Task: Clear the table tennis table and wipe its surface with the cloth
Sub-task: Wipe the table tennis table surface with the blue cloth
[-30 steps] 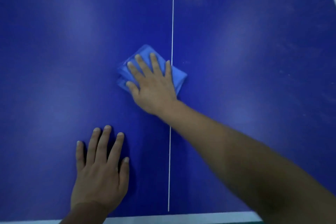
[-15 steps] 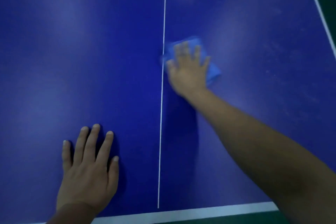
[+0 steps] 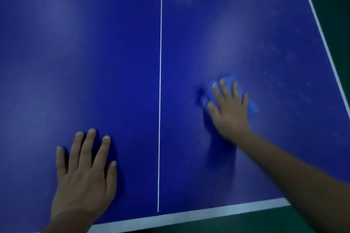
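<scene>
The right hand [image 3: 230, 108] lies flat with fingers spread, pressing the folded blue cloth [image 3: 251, 107] onto the table tennis table [image 3: 94, 43], well right of the white centre line [image 3: 160, 91]; the left hand [image 3: 84, 172] rests palm-down with fingers spread on the bare surface left of that line, near the table's white near edge; faint smudges show right of the cloth
</scene>
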A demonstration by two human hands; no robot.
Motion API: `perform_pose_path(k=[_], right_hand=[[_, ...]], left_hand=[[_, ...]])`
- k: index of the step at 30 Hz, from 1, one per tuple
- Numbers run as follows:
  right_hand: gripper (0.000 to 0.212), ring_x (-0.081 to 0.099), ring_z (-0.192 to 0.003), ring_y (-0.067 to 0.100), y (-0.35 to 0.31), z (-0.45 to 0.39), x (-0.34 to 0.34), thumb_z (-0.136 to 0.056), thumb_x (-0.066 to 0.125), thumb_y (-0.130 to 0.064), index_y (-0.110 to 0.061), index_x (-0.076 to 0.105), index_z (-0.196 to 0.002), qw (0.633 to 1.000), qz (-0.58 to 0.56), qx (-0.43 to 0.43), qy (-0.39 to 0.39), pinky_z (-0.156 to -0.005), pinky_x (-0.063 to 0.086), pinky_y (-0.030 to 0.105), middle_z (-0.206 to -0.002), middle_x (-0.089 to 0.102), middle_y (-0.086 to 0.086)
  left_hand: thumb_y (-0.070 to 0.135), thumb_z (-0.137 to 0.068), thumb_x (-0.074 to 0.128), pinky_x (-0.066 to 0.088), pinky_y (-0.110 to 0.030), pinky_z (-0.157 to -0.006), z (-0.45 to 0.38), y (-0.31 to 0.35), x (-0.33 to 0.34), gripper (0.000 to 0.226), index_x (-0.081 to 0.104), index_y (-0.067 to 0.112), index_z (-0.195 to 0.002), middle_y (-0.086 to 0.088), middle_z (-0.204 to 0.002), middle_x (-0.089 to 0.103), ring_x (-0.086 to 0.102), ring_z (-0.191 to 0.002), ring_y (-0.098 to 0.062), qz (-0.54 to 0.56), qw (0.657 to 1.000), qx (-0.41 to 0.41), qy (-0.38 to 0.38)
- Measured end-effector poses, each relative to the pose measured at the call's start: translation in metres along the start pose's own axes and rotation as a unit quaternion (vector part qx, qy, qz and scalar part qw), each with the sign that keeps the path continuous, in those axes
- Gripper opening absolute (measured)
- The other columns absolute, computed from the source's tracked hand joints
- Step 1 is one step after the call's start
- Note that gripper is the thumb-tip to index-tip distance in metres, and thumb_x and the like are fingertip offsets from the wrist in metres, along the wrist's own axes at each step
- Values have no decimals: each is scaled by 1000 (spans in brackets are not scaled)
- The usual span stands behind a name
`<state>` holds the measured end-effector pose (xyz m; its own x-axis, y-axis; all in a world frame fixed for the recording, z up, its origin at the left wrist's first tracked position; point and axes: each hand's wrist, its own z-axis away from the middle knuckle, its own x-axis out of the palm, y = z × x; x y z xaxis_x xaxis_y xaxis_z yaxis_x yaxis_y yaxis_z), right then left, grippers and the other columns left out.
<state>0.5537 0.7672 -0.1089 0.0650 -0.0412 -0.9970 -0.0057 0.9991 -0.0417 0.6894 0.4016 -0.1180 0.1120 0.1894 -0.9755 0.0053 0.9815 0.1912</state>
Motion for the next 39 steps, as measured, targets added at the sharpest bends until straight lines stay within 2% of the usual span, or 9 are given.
perform_pose_path(k=[4, 9, 12, 21, 24, 27, 31, 36, 39], right_hand=[[56, 16, -152, 31, -1, 97, 3, -99, 36, -54, -31, 41, -150, 982, -4, -184, -33, -115, 17, 65, -162, 28, -3], [63, 8, -153, 27, 5, -25, -6, -97, 27, -59, -36, 27, -155, 999, -21, 45, -20, -117, 8, 65, -165, 18, -8], [60, -2, -154, 26, -28, -74, -8, -102, 24, -58, -38, 16, -158, 996, -30, 75, -25, -118, 0, 64, -167, 6, -11], [54, 18, -151, 36, -103, 184, 17, -100, 39, -54, -34, 40, -150, 969, -18, -244, -22, -114, 13, 69, -162, 29, -1], [54, 23, -149, 34, -48, 201, 16, -99, 33, -58, -36, 40, -148, 983, 16, -177, -41, -110, 25, 69, -159, 34, -1], [62, 16, -151, 31, -4, 166, 10, -98, 19, -63, -35, 31, -153, 999, 12, 30, -44, -115, 18, 66, -163, 25, -4], [61, 0, -153, 29, -35, 117, 8, -101, 25, -58, -37, 16, -158, 950, -59, 306, -12, -117, 3, 66, -167, 5, -7], [58, 11, -153, 30, -104, 174, 22, -99, 29, -57, -36, 31, -154, 999, -4, -29, -24, -118, 10, 66, -164, 22, -6], [63, 15, -152, 30, -28, 191, 17, -97, 24, -62, -37, 27, -154, 997, 3, 75, -28, -116, 15, 65, -164, 22, -7]], left_hand=[[42, -93, 31, 6, -61, -119, -1, 2, -2, 64, 45, 10, -146, -16, -158, 29, 18, -150, -35, 2, 1000, 3, 3], [44, -95, 29, 3, -57, -119, -1, 2, -3, 63, 45, 11, -146, -16, -158, 30, 17, -150, -34, -12, 1000, 6, -3], [44, -96, 27, 2, -56, -120, -1, 3, -2, 63, 42, 12, -148, -16, -159, 27, 13, -151, -32, -13, 1000, 2, -5], [46, -95, 25, 0, -57, -121, -1, 3, -4, 66, 36, 14, -151, -14, -161, 22, 6, -152, -30, 16, 1000, -5, -6], [46, -95, 25, -1, -57, -121, -1, 5, -4, 66, 34, 14, -152, -14, -162, 20, 3, -152, -29, 25, 1000, -4, -7], [45, -95, 26, 0, -58, -120, -1, 6, -3, 66, 32, 14, -153, -14, -162, 19, 3, -152, -29, 26, 1000, -2, -5], [43, -96, 25, 1, -60, -120, -1, 7, -1, 65, 31, 14, -153, -14, -162, 19, 4, -152, -31, 25, 1000, 1, 0], [42, -96, 25, 2, -62, -119, 1, 7, -2, 63, 33, 16, -153, -16, -162, 22, 6, -152, -33, 20, 1000, 6, 6], [40, -96, 25, 2, -62, -119, 2, 8, -3, 61, 33, 18, -153, -15, -161, 25, 10, -151, -33, 32, 999, 30, 16]])
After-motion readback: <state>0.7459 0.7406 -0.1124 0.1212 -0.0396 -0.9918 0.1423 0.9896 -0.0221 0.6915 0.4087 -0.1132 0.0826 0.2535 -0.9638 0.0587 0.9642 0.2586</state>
